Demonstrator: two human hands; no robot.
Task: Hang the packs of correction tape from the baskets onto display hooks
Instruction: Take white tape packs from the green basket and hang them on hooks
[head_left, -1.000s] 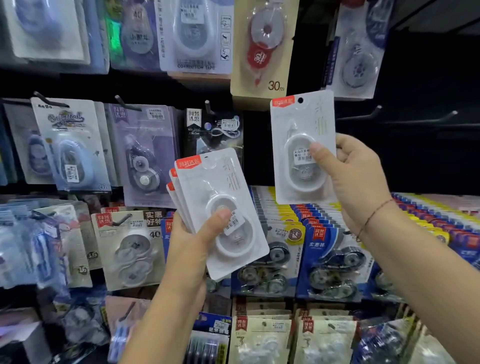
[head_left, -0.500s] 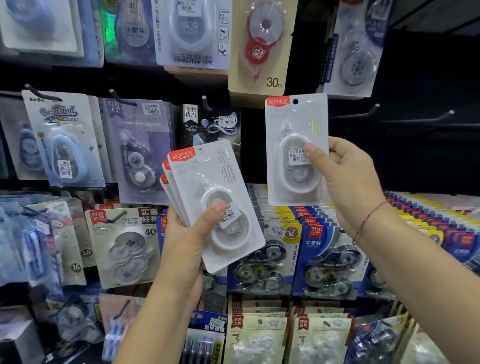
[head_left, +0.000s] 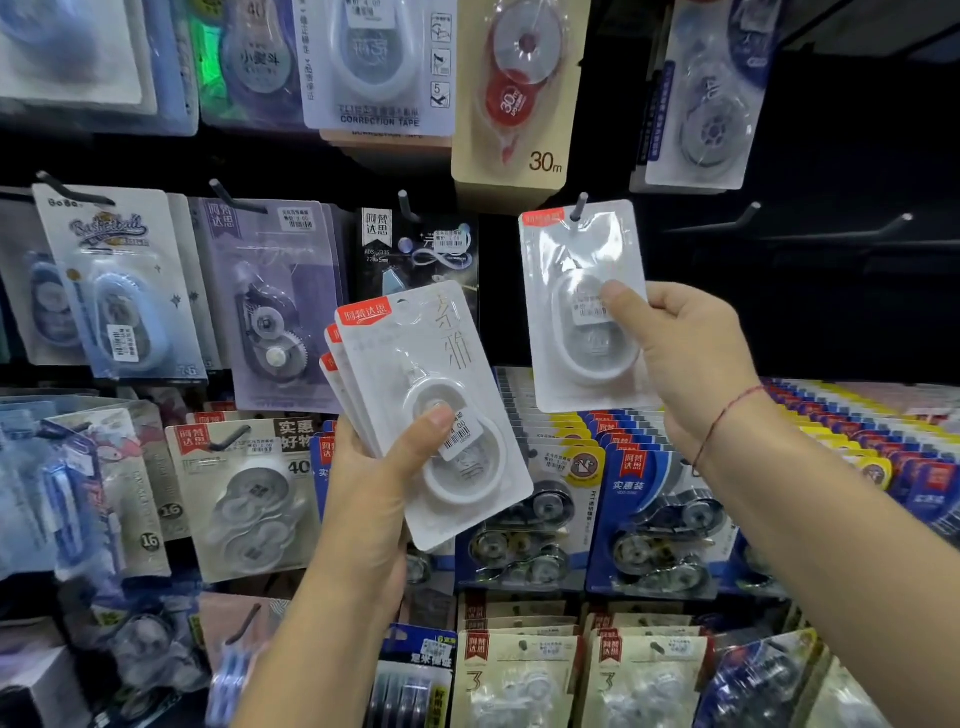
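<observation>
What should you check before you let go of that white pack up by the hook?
1. Tip of the grey metal hook pokes through the hang hole of the white plastic correction-tape pack: ok.
2. Pack slid fully back along the hook: cannot tell.
3. Right hand pinches the pack, thumb on its front: ok.
4. Pack upright, red label on top: ok.
5. Left hand grips the fan of spare white packs: ok.

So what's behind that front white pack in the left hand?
Two more packs, fanned out; only their red-cornered left edges show. The front pack covers the rest, so whether further packs lie behind cannot be told. The left hand grips the whole stack.
</observation>
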